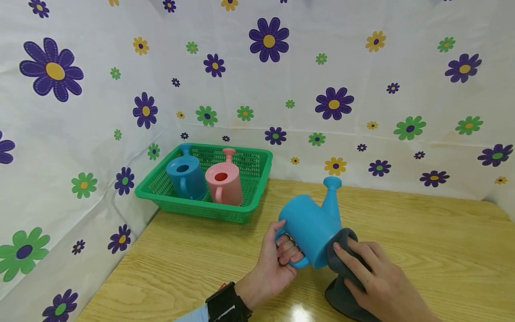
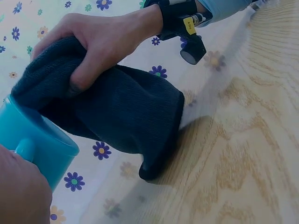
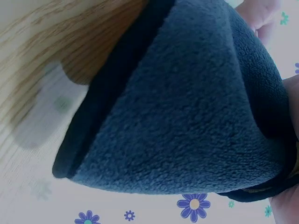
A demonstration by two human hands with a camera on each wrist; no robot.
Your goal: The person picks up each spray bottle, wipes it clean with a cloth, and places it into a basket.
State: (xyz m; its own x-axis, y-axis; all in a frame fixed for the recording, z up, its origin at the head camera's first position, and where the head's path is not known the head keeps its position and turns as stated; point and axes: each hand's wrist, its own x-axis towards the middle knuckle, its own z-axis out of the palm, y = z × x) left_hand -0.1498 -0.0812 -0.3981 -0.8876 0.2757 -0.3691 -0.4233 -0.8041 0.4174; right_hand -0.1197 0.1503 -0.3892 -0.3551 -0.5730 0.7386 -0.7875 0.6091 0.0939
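Observation:
A light blue toy watering can (image 1: 310,228) is held tilted above the wooden table, its spout pointing up. My left hand (image 1: 279,264) grips it by the handle, fingers curled round the loop. A dark grey cloth (image 1: 339,264) is in my right hand (image 1: 380,279), which presses it over the can's lower right end. In the left wrist view, the right thumb and fingers hold the bunched cloth (image 2: 117,105) against the can (image 2: 44,135), while its loose part hangs down. The cloth (image 3: 182,107) fills most of the right wrist view.
A green plastic basket (image 1: 197,208) stands at the back left of the table (image 1: 193,250). Inside it are a blue watering can (image 1: 193,179) and a pink watering can (image 1: 230,188). White flower-patterned sheeting (image 1: 241,80) borders the table at the back and left.

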